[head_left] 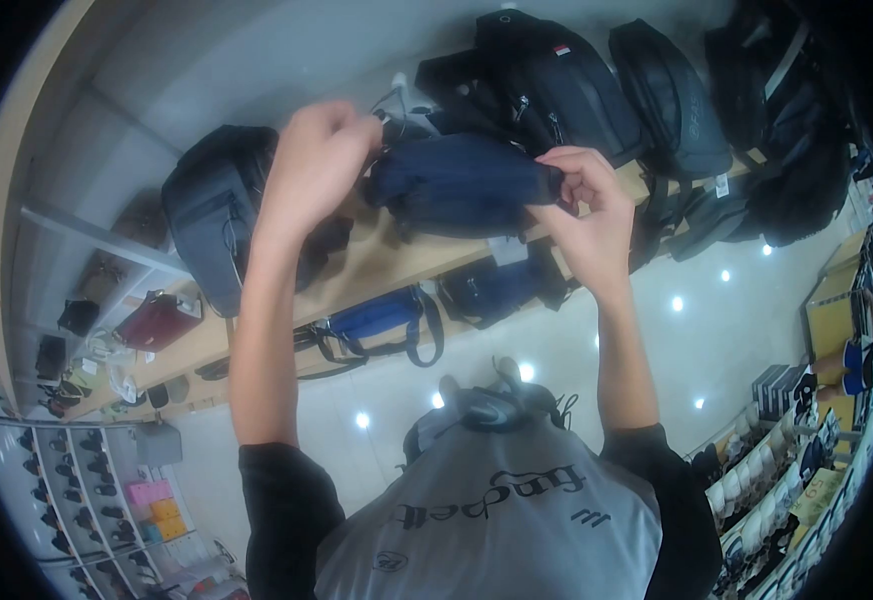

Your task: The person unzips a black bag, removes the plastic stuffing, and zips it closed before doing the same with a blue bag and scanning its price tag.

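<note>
Both hands are up at a wooden shelf, and they hold a dark blue bag between them. The left hand is at the left end of the blue bag, with its fingers curled together around the top corner there. The right hand is at the right end of the bag, and its fingers are bent and pinch the edge of the bag. The blue bag lies across the front of the shelf, about in the middle of the picture. Just left of the left hand sits a grey bag, and it is touching or almost touching the wrist. Behind the blue bag stand black bags in a row, close together, and more black bags hang at the far right end of the shelf. A small white tag hangs under the blue bag. Below the shelf edge hang a bright blue bag and a dark bag beside it. Further left on a lower shelf sits a dark red bag. The person wears a grey shirt with black sleeves. Shoes fill the racks at the right edge, well apart from the hands.
</note>
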The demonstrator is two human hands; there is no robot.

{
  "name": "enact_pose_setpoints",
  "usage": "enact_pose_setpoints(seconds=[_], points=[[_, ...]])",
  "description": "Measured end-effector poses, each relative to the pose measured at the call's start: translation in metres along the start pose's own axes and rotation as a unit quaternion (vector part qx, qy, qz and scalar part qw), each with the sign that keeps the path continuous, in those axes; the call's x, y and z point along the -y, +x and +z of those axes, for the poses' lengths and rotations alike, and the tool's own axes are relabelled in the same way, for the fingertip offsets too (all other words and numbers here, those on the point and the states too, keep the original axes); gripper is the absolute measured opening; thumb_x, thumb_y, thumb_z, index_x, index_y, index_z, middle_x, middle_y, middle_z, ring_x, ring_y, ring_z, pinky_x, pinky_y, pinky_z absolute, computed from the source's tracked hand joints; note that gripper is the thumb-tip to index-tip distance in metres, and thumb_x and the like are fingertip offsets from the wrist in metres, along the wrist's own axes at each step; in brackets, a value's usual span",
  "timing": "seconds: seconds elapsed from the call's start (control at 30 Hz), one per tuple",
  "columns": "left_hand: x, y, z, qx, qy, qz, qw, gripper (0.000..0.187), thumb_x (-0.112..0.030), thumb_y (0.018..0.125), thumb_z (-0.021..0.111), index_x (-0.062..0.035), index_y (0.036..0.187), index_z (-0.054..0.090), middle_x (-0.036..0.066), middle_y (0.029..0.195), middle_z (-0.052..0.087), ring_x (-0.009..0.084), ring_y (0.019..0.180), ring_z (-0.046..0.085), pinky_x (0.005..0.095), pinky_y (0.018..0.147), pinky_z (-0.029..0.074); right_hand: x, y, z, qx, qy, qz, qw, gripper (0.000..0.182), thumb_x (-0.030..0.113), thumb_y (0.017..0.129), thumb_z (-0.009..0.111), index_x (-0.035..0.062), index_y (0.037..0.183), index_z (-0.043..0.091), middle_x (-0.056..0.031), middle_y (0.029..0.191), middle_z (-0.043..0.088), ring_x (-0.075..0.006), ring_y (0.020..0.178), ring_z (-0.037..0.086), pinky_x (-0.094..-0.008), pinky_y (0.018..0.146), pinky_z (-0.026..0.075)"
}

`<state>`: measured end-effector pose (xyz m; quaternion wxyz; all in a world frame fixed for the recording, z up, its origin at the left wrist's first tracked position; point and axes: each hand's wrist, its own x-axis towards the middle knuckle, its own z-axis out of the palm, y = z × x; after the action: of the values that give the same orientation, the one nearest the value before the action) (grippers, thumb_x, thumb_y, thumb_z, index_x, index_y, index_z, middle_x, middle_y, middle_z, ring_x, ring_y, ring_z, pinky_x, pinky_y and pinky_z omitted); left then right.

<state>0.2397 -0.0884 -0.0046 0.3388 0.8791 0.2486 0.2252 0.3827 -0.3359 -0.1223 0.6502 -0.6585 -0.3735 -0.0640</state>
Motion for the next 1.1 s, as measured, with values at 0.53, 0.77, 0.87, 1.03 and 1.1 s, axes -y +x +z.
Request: enact_pose_setpoints(seconds=[0.53, 0.77, 0.87, 1.03, 1.1], points=[[0.061, -0.095, 0.058, -0.162, -0.232, 0.124, 0.951, 0.034, 0.003, 0.108, 0.071, 0.0011, 0.141, 0.061, 0.013, 0.139, 0.068, 0.0216, 0.136, 0.066, 0.0373, 0.122, 0.05, 0.021, 0.066, 0.033, -0.014, -0.008, 0.099, 0.995, 0.035, 0.025, 0.092, 0.085, -0.0021, 0.114, 0.085, -0.0029, 0.077, 0.074, -0.0041, 0.073, 0.063, -0.0277, 0.066, 0.048], [0.045, -0.1, 0.069, -0.194, -0.006, 0.201, 0.96, 0.059, -0.015, 0.099, 0.091, -0.0077, 0.151, 0.065, 0.02, 0.151, 0.056, 0.0356, 0.145, 0.058, 0.0461, 0.123, 0.048, 0.03, 0.101, 0.038, 0.107, 0.078, 0.155, 0.979, 0.046, 0.024, 0.091, 0.089, 0.0005, 0.131, 0.083, -0.0074, 0.109, 0.083, -0.011, 0.091, 0.072, -0.0304, 0.075, 0.054], [0.057, -0.075, 0.079, -0.234, -0.069, 0.171, 0.955, 0.033, -0.02, 0.108, 0.082, -0.0076, 0.137, 0.072, 0.021, 0.151, 0.051, 0.0402, 0.142, 0.056, 0.0491, 0.121, 0.047, 0.035, 0.096, 0.028, 0.115, 0.18, 0.148, 0.966, 0.051, 0.02, 0.096, 0.088, -0.0005, 0.141, 0.077, -0.0119, 0.132, 0.079, -0.0164, 0.101, 0.077, -0.03, 0.077, 0.057], [0.052, -0.053, 0.081, -0.268, -0.091, 0.168, 0.944, 0.024, -0.021, 0.117, 0.069, -0.0024, 0.131, 0.072, 0.022, 0.147, 0.052, 0.0405, 0.138, 0.058, 0.0484, 0.12, 0.047, -0.011, 0.069, 0.005, 0.06, 0.118, 0.002, 0.991, 0.024, -0.002, 0.105, 0.077, -0.0002, 0.129, 0.082, -0.0101, 0.142, 0.07, -0.0164, 0.109, 0.077, -0.0325, 0.087, 0.064], [0.05, -0.048, 0.081, -0.264, -0.104, 0.168, 0.944, 0.025, -0.023, 0.118, 0.068, -0.0015, 0.132, 0.07, 0.022, 0.144, 0.054, 0.0388, 0.138, 0.057, 0.0476, 0.121, 0.045, -0.011, 0.053, 0.003, 0.072, 0.082, -0.02, 0.994, 0.019, -0.003, 0.103, 0.08, -0.0003, 0.121, 0.084, -0.0084, 0.132, 0.07, -0.0122, 0.11, 0.074, -0.029, 0.088, 0.062]])
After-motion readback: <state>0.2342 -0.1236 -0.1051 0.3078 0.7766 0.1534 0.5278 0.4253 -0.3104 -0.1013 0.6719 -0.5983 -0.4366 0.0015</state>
